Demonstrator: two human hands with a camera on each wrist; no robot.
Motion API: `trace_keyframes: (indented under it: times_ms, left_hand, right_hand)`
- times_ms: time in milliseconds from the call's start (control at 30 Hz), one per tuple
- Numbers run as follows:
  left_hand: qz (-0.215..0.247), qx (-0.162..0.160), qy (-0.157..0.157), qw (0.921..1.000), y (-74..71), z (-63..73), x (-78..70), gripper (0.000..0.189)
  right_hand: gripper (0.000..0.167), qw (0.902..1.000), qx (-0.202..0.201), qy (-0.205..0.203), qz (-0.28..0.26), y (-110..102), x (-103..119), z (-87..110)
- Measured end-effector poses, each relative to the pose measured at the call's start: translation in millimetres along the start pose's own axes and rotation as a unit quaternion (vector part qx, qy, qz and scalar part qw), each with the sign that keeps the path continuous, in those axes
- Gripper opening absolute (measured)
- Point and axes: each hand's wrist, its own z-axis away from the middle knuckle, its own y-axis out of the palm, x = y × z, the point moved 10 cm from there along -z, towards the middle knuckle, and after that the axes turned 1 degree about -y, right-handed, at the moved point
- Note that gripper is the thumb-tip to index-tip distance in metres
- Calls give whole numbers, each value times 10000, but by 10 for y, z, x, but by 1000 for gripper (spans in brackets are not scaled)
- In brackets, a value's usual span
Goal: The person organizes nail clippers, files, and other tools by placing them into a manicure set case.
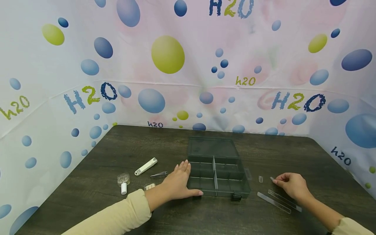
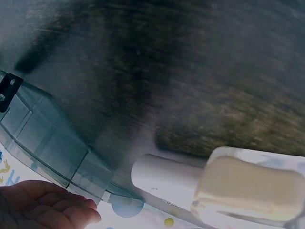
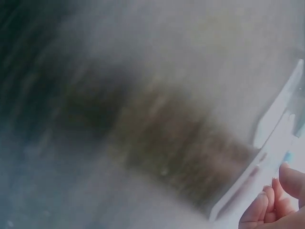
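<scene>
A dark see-through compartment box (image 1: pixel 215 176) stands on the table with its lid (image 1: pixel 212 147) swung back. My left hand (image 1: pixel 179 182) lies against the box's left side, fingers straight and thumb stretched along the front edge. Over on the right, my right hand (image 1: pixel 292 184) pinches a small clear piece (image 1: pixel 272 178) between thumb and fingertips. A similar small clear piece (image 1: pixel 260 179) lies beside it. Two flat clear strips, a frosted one (image 1: pixel 274 202) and a more see-through one (image 1: pixel 284 200), lie just below that hand.
Left of the box lie a white-handled nail clipper (image 1: pixel 146 166), a small metal clipper (image 1: pixel 159 175) and a clear nail polish bottle (image 1: pixel 123 179). A cream nail polish bottle (image 2: pixel 252 186) is partly hidden behind my left forearm in the head view. A patterned curtain surrounds the table.
</scene>
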Motion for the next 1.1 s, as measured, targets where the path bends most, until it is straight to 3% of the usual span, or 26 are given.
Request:
trace_keyframes:
  times_ms: [467, 1100]
  left_hand:
    - [-22, -19, 36, 10000, 2, -1, -4, 97]
    - [-6, -88, 23, 10000, -9, 4, 3, 98]
  right_hand:
    - [35, 9983, -207, 65, -537, -134, 171, 33]
    - [21, 9951, -283, -463, -824, -22, 698, 141]
